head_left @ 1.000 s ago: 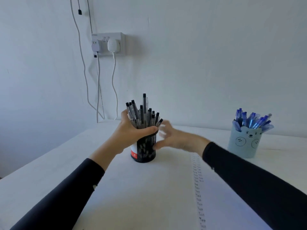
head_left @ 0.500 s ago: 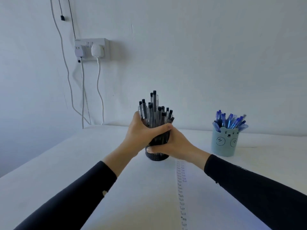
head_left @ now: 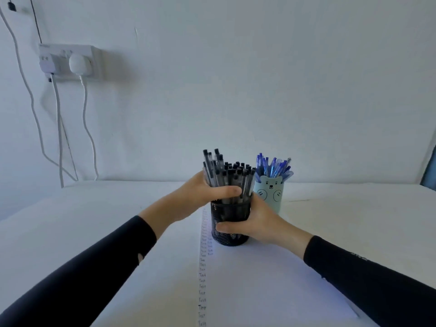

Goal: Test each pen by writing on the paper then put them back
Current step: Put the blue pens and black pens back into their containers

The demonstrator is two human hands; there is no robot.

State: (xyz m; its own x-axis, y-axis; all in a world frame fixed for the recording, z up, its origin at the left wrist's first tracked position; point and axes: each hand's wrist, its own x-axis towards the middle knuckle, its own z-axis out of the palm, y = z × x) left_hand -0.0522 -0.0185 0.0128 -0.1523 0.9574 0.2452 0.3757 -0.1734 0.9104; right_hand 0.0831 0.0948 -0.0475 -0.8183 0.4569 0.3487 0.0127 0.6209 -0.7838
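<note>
Left hand (head_left: 199,195) apparently clasps black pens (head_left: 232,177); right hand (head_left: 263,223) grips mesh cup (head_left: 230,212).

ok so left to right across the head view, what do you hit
wall socket → left hand → black mesh pot holding black pens → bear cup holding blue pens. The right hand, gripping the pot, overlaps pot and cup, so it is left out.

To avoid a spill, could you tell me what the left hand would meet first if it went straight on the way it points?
Probably the bear cup, just beyond the black pens that the left hand grips; how far back the cup stands is unclear.
</note>
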